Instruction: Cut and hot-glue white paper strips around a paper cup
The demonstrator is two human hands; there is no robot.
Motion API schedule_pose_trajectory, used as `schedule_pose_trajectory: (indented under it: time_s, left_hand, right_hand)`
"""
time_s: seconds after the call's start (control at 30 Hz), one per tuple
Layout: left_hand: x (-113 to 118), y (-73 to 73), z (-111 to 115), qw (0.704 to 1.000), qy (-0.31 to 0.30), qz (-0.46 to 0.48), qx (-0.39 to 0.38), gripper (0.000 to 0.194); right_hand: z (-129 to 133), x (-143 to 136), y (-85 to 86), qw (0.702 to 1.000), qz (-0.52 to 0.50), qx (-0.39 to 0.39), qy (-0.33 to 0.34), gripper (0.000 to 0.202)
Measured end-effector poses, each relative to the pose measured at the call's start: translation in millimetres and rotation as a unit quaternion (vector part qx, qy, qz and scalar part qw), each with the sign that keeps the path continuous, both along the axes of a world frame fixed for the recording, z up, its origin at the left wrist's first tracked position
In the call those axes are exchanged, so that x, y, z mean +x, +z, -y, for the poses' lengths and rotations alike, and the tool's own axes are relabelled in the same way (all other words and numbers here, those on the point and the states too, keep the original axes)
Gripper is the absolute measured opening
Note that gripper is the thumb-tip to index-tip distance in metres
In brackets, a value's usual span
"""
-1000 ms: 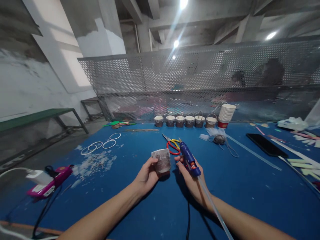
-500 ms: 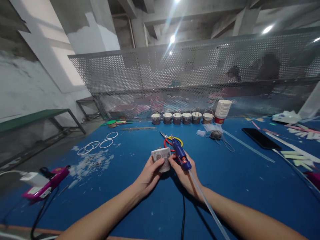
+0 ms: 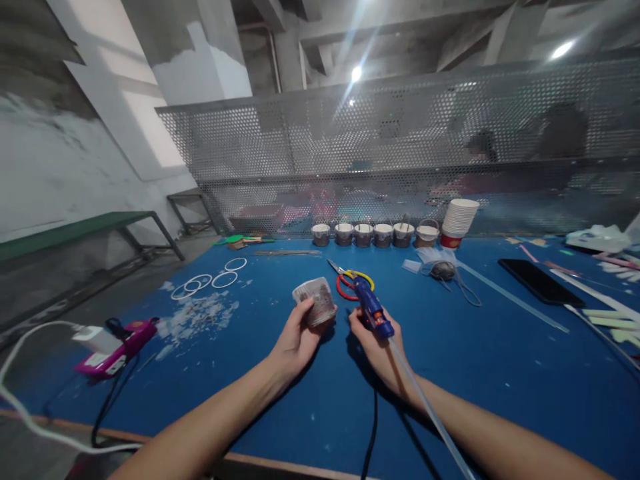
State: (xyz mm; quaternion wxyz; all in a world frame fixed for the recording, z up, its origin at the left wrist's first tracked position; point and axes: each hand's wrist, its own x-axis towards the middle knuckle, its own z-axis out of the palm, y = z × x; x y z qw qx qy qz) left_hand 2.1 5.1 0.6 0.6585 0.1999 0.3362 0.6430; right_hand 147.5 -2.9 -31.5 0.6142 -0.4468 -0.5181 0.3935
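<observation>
A small patterned paper cup [image 3: 318, 301] is held in my left hand [image 3: 297, 339], thumb across its side and fingers behind it. My right hand [image 3: 376, 340] is wrapped round a blue hot glue gun [image 3: 372, 307], from whose rear a long clear glue stick [image 3: 434, 413] runs toward the lower right. A gap separates the two hands. Beyond the glue gun, scissors [image 3: 347, 280] with red and yellow handles lie on the blue table [image 3: 280, 427], partly covered by the gun's front.
Several small decorated cups [image 3: 383, 236] line the back edge beside stacked paper cups [image 3: 459, 221]. White rings [image 3: 225, 279] and scraps [image 3: 197, 319] lie left, near a magenta power strip [image 3: 120, 348]. To the right are a twine ball [image 3: 443, 270] and black phone [image 3: 540, 281].
My left hand has raised the cup slightly and tilted it. My right hand has come away from the cup with the glue gun. The view has shifted a little left.
</observation>
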Motion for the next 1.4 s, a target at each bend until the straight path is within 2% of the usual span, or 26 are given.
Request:
schedule_pose_trajectory:
  time_s: [0.1,0.2,0.3,0.43,0.63,0.8,0.97,1.17,1.27,1.4]
  left_hand:
    - [-3.6,1.9,-0.1,1.0,-0.014,-0.011,-0.012,0.016]
    - [-7.1,1.9,-1.2,0.999,-0.04,-0.02,-0.016,0.021]
    - [-9.9,0.1,-3.1,0.996,-0.076,-0.026,-0.026,0.029]
    - [-12.6,-5.3,-6.6,0.995,-0.086,-0.039,-0.043,0.033]
    - [-13.3,-12.7,-9.1,0.995,-0.069,-0.076,-0.016,0.043]
    - [-8.4,-12.1,-7.2,0.996,-0.058,-0.068,-0.011,0.037]
    - [-0.8,-8.8,-5.1,0.998,-0.055,-0.03,0.008,0.023]
    - [13.4,-10.2,2.1,0.997,-0.017,-0.075,0.022,0.019]
    - [16.2,-9.3,6.9,0.994,-0.024,-0.098,0.035,0.023]
    - [13.8,-7.3,7.3,0.996,-0.04,-0.075,0.04,0.023]
  right_hand:
    - [-2.5,4.8,9.3,0.998,-0.026,-0.059,-0.028,0.026]
    - [-5.1,8.2,15.6,0.99,-0.066,-0.118,-0.028,0.032]
    - [-7.8,9.0,15.3,0.987,-0.09,-0.13,-0.028,0.034]
    - [-8.4,8.7,13.2,0.987,-0.096,-0.126,-0.022,0.035]
    - [-6.8,9.6,12.9,0.99,-0.09,-0.108,-0.007,0.036]
    - [-6.0,6.6,9.6,0.992,-0.079,-0.096,0.01,0.035]
    - [-1.2,1.2,4.0,0.996,-0.055,-0.061,0.036,0.031]
    - [-5.5,-4.2,-8.9,0.999,0.005,0.017,0.039,0.041]
    - [-7.0,-3.4,-8.7,0.999,0.032,0.023,0.035,0.037]
    - [-7.2,0.1,-3.4,0.999,0.021,0.023,0.045,0.023]
